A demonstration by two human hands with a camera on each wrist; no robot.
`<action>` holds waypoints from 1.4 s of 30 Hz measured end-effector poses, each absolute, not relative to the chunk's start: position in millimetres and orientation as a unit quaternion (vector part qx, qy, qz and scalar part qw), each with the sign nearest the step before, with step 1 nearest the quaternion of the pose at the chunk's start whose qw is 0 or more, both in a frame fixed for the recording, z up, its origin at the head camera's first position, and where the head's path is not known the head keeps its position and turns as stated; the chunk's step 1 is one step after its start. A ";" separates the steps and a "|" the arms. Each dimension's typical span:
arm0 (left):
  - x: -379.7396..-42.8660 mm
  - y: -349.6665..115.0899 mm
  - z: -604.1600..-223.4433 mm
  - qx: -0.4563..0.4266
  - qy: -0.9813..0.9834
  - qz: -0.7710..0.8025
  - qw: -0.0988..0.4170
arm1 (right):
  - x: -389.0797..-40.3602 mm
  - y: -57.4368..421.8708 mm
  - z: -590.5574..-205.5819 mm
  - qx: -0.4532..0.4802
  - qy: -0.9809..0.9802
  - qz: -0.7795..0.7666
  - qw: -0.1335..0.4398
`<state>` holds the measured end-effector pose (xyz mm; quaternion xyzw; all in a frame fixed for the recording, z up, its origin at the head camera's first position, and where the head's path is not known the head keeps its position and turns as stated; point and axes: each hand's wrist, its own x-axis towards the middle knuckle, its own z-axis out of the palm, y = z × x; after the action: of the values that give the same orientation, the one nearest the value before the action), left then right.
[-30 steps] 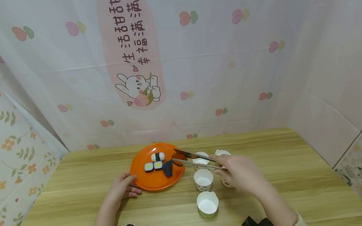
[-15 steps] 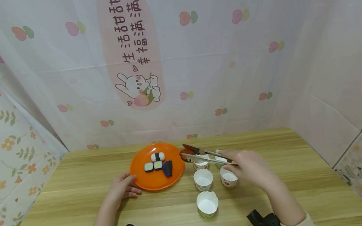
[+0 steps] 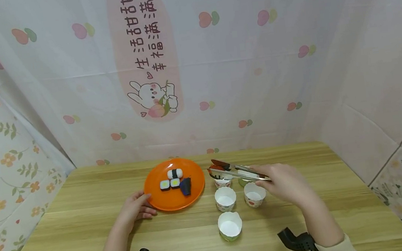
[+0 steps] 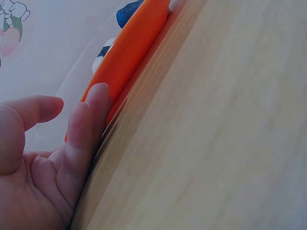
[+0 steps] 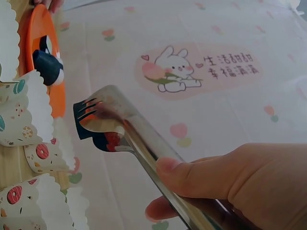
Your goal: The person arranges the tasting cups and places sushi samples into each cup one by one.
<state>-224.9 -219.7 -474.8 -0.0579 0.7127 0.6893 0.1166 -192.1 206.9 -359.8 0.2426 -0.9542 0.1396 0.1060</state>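
Observation:
My right hand grips metal tongs, whose fork-like tips hold a dark-wrapped toy sushi piece with a red-orange top. The tongs hold it over the back-left white paper cup; the right wrist view also shows the sushi between the tips. My left hand touches the left rim of an orange plate. In the left wrist view its fingers lie against the plate's outer side, with the thumb apart. On the plate lie a white banded sushi, two square rolls and a dark blue cone-shaped piece.
Several more paper cups stand right of the plate: middle-left, front-left, middle-right and back-right, the last partly behind the tongs. A printed cloth hangs along the back edge of the wooden table.
My right hand has moved right with the tongs, carrying the red-topped sushi from the plate's right edge to over the back-left cup. My left hand has stayed at the plate.

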 end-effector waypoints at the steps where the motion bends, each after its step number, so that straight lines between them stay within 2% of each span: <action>1: -224.9 -219.8 -474.9 -0.056 0.713 0.689 0.117 | -192.3 207.4 -359.8 0.242 -0.955 0.138 0.104; 42: -225.2 -220.9 -474.6 -0.060 0.724 0.678 0.118 | -201.6 206.3 -369.6 0.215 -0.967 0.121 0.065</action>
<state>-225.2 -220.9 -474.6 -0.0596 0.7235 0.6776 0.1175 -201.6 206.3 -369.6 0.2150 -0.9670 0.1206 0.0648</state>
